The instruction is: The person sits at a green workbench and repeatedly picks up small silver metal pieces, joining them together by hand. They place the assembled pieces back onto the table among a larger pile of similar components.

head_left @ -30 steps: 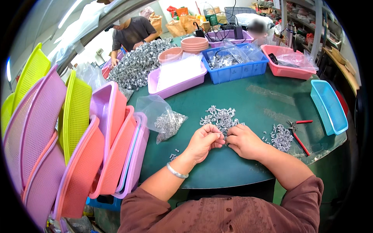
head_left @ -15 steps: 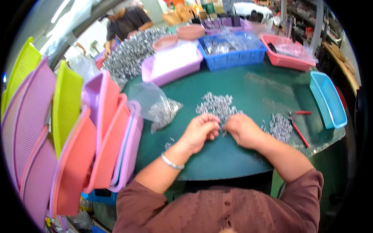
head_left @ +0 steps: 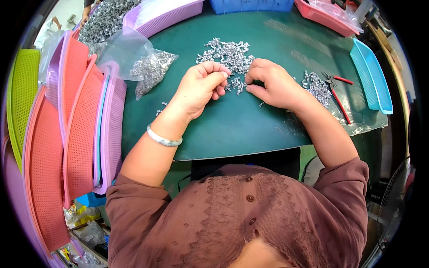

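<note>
A loose pile of small silvery metal parts (head_left: pixel 230 51) lies on the green tabletop (head_left: pixel 214 129). At its near left edge, my left hand (head_left: pixel 203 87) is closed, thumb pressed against the curled index finger. Anything in that pinch is too small to name. My right hand (head_left: pixel 272 82) rests at the pile's right side, fingers bent in toward the thumb; what its fingertips hold is hidden. A few parts lie between both hands. Right of my right hand is a second, smaller heap of parts (head_left: pixel 316 88), touching red-handled pliers (head_left: pixel 340 102).
A clear plastic bag of small parts (head_left: pixel 154 71) lies left of the pile. Stacked plastic baskets (head_left: pixel 47 174) crowd the left side. A purple basket (head_left: pixel 167 18), a blue crate (head_left: pixel 250 6) and a pink basket (head_left: pixel 326 20) line the back; a light-blue basket (head_left: pixel 371 76) stands right.
The view has tilted downward, so the table and hands sit higher in the picture. My hands stay beside the pile, and the right thumb and fingers show more clearly.
</note>
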A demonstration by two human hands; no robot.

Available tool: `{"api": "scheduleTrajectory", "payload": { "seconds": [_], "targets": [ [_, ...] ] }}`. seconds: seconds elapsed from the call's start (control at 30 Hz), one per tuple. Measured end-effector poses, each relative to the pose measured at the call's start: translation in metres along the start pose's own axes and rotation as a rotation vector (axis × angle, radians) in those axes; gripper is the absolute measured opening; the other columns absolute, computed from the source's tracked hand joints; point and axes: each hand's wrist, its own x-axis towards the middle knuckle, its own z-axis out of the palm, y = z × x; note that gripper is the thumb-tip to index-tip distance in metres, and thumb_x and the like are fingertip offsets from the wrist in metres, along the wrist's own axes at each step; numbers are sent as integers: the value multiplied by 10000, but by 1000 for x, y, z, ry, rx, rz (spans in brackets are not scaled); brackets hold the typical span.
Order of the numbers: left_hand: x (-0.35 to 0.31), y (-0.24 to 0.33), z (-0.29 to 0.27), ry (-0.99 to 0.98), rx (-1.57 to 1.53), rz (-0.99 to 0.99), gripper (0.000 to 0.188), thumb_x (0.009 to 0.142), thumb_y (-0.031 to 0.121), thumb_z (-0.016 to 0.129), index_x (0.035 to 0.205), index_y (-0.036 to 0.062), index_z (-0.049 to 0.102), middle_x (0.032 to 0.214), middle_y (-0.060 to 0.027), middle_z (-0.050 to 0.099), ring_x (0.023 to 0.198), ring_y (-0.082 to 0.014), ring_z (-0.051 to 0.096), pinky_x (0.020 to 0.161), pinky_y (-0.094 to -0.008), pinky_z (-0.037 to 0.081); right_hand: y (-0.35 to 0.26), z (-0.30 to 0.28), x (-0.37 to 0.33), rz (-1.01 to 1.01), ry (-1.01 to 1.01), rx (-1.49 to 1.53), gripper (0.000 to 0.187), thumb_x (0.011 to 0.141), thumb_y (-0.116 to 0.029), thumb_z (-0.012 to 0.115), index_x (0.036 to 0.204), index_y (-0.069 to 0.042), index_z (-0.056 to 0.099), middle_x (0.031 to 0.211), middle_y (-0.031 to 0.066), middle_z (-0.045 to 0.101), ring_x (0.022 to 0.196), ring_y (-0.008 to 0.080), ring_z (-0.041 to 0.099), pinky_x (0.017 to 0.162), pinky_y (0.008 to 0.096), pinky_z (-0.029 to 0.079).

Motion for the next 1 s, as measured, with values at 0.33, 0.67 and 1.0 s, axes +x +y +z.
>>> {"api": "scheduleTrajectory", "payload": {
  "seconds": [0.33, 0.67, 1.0],
  "targets": [
    [-1, -1, 1, -36, 55, -5, 101, 846, 98, 534, 898, 39, 598, 700, 8, 552, 565, -57, 498, 485, -171, 375, -2, 6, 2, 7, 100, 93, 61, 731, -41, 587, 787, -18, 578, 756, 126, 548, 746, 310, 541, 659, 373, 441],
    [-6, 0, 8, -115, 95, -73, 129, 867, 169, 561, 874, 44, 589, 692, 5, 571, 546, -50, 515, 469, -163, 401, -16, 5, 3, -84, 214, 189, 110, 727, 3, 592, 832, -27, 574, 781, 114, 594, 724, 287, 587, 643, 332, 477],
    [-8, 2, 9, -59, 110, -33, 108, 849, 157, 577, 852, 53, 607, 683, 19, 567, 538, -37, 499, 467, -150, 381, -11, 5, 1, 73, 200, 425, 127, 799, -43, 581, 920, -8, 594, 797, 78, 601, 722, 155, 574, 652, 283, 468]
  ]
}}
